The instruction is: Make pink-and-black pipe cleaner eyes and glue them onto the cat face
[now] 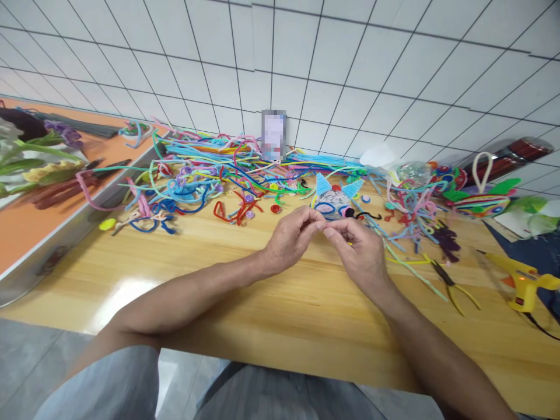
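Observation:
My left hand (293, 238) and my right hand (359, 248) meet fingertip to fingertip above the wooden table. Both are closed in a pinch, and whatever lies between the fingertips is too small or hidden to make out. Just behind them sits a clear, rounded craft figure (335, 200) with two light-blue pipe-cleaner ears and a blue oval loop on its front. The hands cover its lower part. A black curled pipe cleaner (370, 216) lies beside it on the right.
A heap of coloured pipe cleaners (196, 175) lines the wall, with a phone (273, 135) propped there. To the right are pliers (450, 281), a yellow glue gun (522, 280) with its cord, and a colourful craft piece (485, 204). An orange-topped surface (56, 216) borders the left.

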Demonstrator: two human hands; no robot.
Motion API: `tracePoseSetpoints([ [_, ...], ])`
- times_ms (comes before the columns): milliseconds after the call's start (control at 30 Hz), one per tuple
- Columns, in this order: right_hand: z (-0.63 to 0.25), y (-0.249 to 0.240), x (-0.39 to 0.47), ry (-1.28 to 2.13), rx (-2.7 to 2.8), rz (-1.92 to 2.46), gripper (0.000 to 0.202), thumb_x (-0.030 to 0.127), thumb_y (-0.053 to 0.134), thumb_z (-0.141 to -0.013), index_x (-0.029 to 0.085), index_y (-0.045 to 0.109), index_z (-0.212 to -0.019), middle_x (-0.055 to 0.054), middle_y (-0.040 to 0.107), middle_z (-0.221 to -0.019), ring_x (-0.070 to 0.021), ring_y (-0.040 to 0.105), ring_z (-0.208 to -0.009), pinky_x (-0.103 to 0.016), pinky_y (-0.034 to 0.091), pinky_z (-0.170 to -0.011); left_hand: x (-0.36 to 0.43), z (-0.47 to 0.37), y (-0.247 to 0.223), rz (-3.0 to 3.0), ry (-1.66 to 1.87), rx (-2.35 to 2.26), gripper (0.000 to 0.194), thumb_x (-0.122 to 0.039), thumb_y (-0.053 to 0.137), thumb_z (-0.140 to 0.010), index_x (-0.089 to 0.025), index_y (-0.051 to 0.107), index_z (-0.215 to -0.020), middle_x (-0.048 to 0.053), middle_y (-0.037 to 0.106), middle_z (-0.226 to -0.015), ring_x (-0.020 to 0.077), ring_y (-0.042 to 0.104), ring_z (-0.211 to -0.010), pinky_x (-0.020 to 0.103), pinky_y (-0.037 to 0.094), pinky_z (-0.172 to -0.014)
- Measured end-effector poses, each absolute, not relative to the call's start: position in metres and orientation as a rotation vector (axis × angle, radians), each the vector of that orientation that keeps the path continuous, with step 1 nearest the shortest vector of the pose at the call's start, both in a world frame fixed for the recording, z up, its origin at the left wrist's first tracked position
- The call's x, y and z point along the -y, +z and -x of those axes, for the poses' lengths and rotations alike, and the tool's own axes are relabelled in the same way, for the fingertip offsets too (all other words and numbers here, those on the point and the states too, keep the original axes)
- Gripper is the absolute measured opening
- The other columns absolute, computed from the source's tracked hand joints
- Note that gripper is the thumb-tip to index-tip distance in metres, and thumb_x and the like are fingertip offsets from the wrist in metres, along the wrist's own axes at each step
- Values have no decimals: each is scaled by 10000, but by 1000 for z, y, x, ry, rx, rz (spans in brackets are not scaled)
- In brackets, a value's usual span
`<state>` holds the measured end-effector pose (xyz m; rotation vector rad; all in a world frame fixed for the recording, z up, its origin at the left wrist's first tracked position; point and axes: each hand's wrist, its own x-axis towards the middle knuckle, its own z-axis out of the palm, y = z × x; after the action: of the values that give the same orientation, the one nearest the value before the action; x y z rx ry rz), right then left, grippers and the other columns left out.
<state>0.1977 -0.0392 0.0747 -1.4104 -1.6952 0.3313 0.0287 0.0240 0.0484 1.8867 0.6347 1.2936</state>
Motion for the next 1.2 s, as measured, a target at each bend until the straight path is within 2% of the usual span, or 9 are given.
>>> tracePoseSetpoints([
  [167,-195,73,40,353,1639,1399,174,351,661,-986,228,731,-885,-4,699,-733,-150,592,-634,-295,437,-588,-22,-31,46,-1784,1238,-656,227,-379,615,-1016,-177,643,-917,20,677,-838,132,586,-759,259,476,-711],
  [367,-198,75,38,258,1723,1383,169,309,658,-989,225,713,-853,11,669,-717,-138,566,-611,-296,428,-608,-26,-30,46,-1792,1242,-628,186,-335,616,-1017,-173,648,-930,14,671,-835,128,590,-755,252,484,-709],
  [567,-206,82,37,73,1863,1375,158,277,657,-979,237,704,-834,5,675,-728,-148,557,-626,-310,435,-649,-34,-22,56,-2134,1126,-552,142,-258,569,-1038,-188,660,-955,54,733,-943,164,665,-892,303,533,-858],
  [800,-206,78,36,238,1775,1409,147,308,659,-983,235,726,-874,13,651,-723,-140,565,-618,-296,425,-603,-33,-24,55,-2070,1171,-618,134,-246,569,-1040,-189,622,-932,31,715,-885,149,652,-825,274,520,-787],
  [967,-206,77,35,127,1792,1372,182,275,667,-981,234,720,-812,19,605,-676,-150,550,-630,-305,408,-613,-32,-23,56,-2116,1149,-600,114,-239,559,-1041,-186,630,-968,34,707,-904,153,652,-848,280,522,-809],
  [1200,-203,79,38,-59,1880,1314,152,223,632,-1002,239,718,-878,-12,692,-758,-169,601,-678,-321,436,-657,-32,-22,57,-2156,1114,-607,132,-248,550,-1035,-179,642,-971,37,693,-899,153,634,-821,281,511,-789],
])
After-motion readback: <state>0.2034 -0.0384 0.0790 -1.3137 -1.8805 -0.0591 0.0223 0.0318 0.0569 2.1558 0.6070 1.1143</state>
